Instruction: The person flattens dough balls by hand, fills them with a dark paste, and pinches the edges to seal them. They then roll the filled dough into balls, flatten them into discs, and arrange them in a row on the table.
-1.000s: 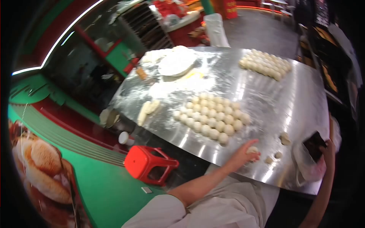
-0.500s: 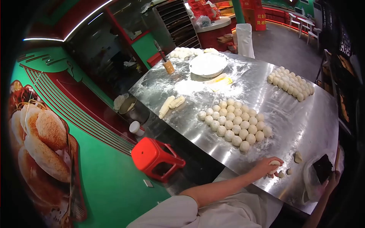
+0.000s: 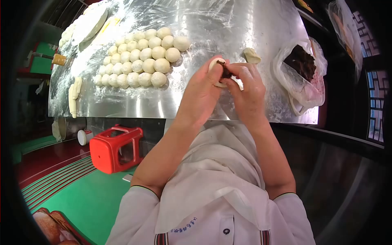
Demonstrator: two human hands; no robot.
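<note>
My left hand point(image 3: 201, 90) holds a flattened piece of pale dough point(image 3: 217, 63) above the near edge of the metal table. Dark filling point(image 3: 226, 72) shows in the dough's middle. The fingers of my right hand point(image 3: 248, 87) are bent around the filling and pinch at the dough's right side. To the left of my hands, several rows of round dough balls point(image 3: 146, 54) sit on the floured surface. A small lump of dough point(image 3: 252, 56) lies beyond my right hand. Further right is an open plastic bag point(image 3: 285, 76) with a dark mass of filling point(image 3: 301, 63) inside.
The metal table point(image 3: 200, 24) stretches ahead, dusted with flour. At its left are a dough roll point(image 3: 74, 96), a white basin point(image 3: 90, 25) and a wooden-coloured cylinder with a handle point(image 3: 59, 59). A red stool point(image 3: 107, 152) and a white tub point(image 3: 85, 137) stand below the left edge.
My view has turned down and to the right. My right hand has come from the bag to the dough in my left hand, and dark filling now shows in that dough.
</note>
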